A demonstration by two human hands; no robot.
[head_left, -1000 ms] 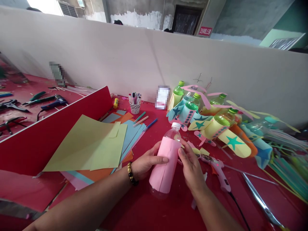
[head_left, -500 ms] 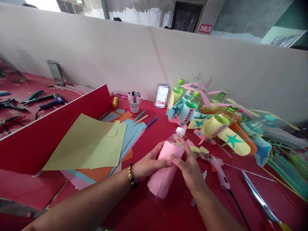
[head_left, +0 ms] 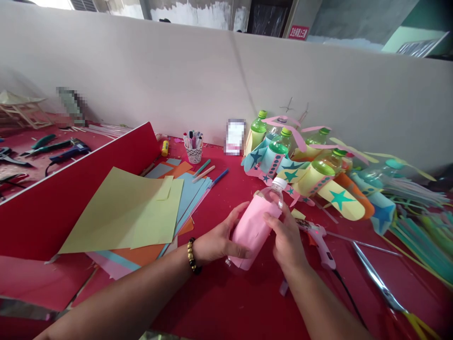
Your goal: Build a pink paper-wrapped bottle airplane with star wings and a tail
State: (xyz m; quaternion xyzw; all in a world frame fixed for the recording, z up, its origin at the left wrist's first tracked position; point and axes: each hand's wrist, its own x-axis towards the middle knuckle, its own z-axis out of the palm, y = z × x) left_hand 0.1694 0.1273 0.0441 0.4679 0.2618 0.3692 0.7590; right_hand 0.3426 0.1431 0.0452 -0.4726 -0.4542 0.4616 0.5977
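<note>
A clear plastic bottle (head_left: 255,226) with a white cap and pink paper wrapped round its body is tilted in front of me, cap up and to the right. My left hand (head_left: 224,238) grips its lower left side, thumb across the paper. My right hand (head_left: 287,232) holds the upper right side, with the thumb on the paper near the bottle's shoulder. Fingers behind the bottle are hidden. Just right of my right hand lies a pink hot glue gun (head_left: 320,241) with its cord trailing toward me.
Yellow paper sheets (head_left: 120,212) lie on coloured paper at left, beside a red divider (head_left: 88,189). A pen cup (head_left: 194,153) stands behind. Decorated bottle planes (head_left: 279,153) crowd the back right. Scissors (head_left: 378,278) lie at right, pliers (head_left: 46,146) beyond the divider.
The bottle has been raised and shifted slightly right, leaning further over. My left hand has slid to its lower part, while my right hand stays near the top. The view has shifted slightly.
</note>
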